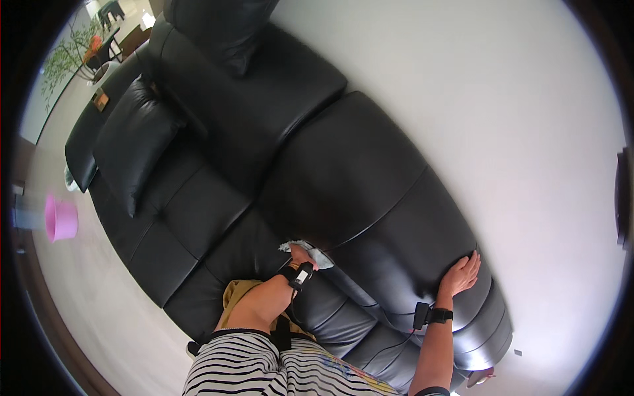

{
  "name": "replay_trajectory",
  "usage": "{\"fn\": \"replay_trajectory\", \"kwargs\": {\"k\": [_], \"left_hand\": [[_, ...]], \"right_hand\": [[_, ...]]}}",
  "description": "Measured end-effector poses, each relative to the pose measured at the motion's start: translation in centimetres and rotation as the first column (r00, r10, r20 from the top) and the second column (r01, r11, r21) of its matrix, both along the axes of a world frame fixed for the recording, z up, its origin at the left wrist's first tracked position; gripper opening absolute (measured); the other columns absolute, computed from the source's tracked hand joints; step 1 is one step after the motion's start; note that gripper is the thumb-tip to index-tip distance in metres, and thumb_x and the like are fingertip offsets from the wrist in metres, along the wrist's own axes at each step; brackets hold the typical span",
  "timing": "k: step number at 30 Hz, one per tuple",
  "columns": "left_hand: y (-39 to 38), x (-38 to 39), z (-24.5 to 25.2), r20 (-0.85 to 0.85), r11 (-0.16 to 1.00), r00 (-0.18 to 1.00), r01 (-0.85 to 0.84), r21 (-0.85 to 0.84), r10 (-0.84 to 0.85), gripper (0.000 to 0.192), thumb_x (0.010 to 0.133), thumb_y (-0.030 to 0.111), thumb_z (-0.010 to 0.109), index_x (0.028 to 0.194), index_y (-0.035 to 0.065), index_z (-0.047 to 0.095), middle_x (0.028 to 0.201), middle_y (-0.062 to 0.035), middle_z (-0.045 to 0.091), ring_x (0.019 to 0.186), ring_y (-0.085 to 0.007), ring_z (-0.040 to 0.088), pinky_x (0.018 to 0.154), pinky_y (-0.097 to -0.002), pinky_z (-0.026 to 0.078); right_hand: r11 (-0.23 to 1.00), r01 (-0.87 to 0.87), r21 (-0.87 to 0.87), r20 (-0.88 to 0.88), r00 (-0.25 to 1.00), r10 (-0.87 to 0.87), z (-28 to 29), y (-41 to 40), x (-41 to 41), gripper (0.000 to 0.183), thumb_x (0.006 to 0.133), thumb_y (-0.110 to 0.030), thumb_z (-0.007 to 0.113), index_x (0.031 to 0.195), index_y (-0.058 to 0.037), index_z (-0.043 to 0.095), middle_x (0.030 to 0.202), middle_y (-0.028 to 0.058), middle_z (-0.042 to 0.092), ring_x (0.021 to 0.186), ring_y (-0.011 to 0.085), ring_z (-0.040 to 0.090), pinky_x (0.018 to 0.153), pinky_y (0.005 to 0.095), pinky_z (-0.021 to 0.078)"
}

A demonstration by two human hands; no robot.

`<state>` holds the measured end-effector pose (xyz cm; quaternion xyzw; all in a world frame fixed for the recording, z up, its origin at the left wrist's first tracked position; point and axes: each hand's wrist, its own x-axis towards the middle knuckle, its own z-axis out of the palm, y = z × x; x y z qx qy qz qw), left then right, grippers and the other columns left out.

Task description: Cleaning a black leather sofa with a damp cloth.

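Observation:
In front of me stretches a black leather sofa point(307, 183) with stitched seams. My left hand point(302, 253) presses a pale cloth point(324, 260) into the crease where the backrest meets the seat. Part of the cloth is covered by the hand. My right hand point(460, 275) lies flat on the top of the backrest point(421, 237), towards the wall side, holding nothing. A black strapped device sits on each wrist. One of my knees appears to rest on the seat.
Black cushions point(136, 138) lie on the sofa's far part. A pink bucket point(62, 219) stands on the floor at the left. The white wall point(470, 99) runs behind the backrest. A potted plant point(74, 57) is beyond the far armrest, where a small brown object point(100, 100) lies.

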<state>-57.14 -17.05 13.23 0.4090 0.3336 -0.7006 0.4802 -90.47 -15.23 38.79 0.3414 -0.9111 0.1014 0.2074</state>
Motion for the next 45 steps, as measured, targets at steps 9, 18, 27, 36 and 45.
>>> {"fn": "replay_trajectory", "kwargs": {"k": [9, 18, 27, 36, 45], "left_hand": [[-1.3, 2.3, 12.6, 0.038, 0.957, 0.981, 0.194, -0.218, -0.19, 0.042, 0.099, 0.044, 0.027, 0.119, 0.0196, 0.055, 0.12, 0.0, 0.061, 0.115, -0.0237, 0.054, 0.102, -0.0548, 0.033], [1.9, 2.1, 21.9, 0.333, 0.769, 0.897, 0.426, -0.476, -0.29, 0.023, 0.102, 0.025, 0.037, 0.111, 0.0148, 0.056, 0.107, 0.0013, 0.062, 0.105, -0.0177, 0.054, 0.106, -0.0373, 0.03], [-0.1, -3.5, 20.1, 0.824, 0.294, -0.389, 0.913, 0.283, 0.413, 0.074, 0.098, 0.042, 0.041, 0.153, 0.0043, 0.009, 0.156, -0.0293, -0.007, 0.143, -0.0502, -0.009, 0.103, -0.0747, 0.002], [-4.9, -11.7, 28.1, 0.311, -0.246, 0.035, 0.696, 0.675, 0.95, 0.054, 0.093, 0.032, 0.053, 0.143, 0.0158, 0.042, 0.154, -0.0078, 0.031, 0.142, -0.027, 0.026, 0.111, -0.0559, 0.022], [-15.5, -8.1, 29.1, 0.29, 0.215, -0.565, 0.663, 0.717, 0.772, 0.055, 0.099, 0.039, 0.039, 0.148, 0.0135, 0.032, 0.156, -0.0094, 0.027, 0.144, -0.0301, 0.022, 0.107, -0.0715, 0.014]], "right_hand": [[1.0, -0.03, -0.003, 0.004, 1.0, 0.03, -0.2, -1.0, 1.8, 0.043, 0.1, -0.034, 0.037, 0.139, -0.0183, 0.047, 0.148, 0.0026, 0.043, 0.14, 0.021, 0.034, 0.113, 0.0514, 0.0186], [0.998, -0.035, -0.059, 0.025, 0.999, 0.037, 0.1, -0.7, 1.6, 0.042, 0.099, -0.031, 0.041, 0.137, -0.015, 0.05, 0.147, 0.0043, 0.043, 0.14, 0.0232, 0.034, 0.113, 0.0526, 0.018], [0.995, -0.058, -0.081, 0.067, 0.996, 0.064, 0.5, -1.1, 2.8, 0.043, 0.098, -0.029, 0.042, 0.136, -0.0127, 0.05, 0.147, 0.0077, 0.042, 0.141, 0.0248, 0.03, 0.114, 0.0525, 0.0151], [0.983, -0.096, -0.155, 0.039, 0.994, 0.103, -0.1, -1.1, 2.8, 0.043, 0.093, -0.027, 0.047, 0.133, -0.012, 0.053, 0.144, 0.009, 0.045, 0.138, 0.0259, 0.035, 0.113, 0.0533, 0.0175], [0.979, -0.07, -0.193, 0.139, 0.985, 0.098, 1.4, -1.4, 3.2, 0.043, 0.094, -0.028, 0.046, 0.134, -0.0112, 0.052, 0.145, 0.0098, 0.044, 0.14, 0.0258, 0.032, 0.116, 0.0511, 0.0147]]}}
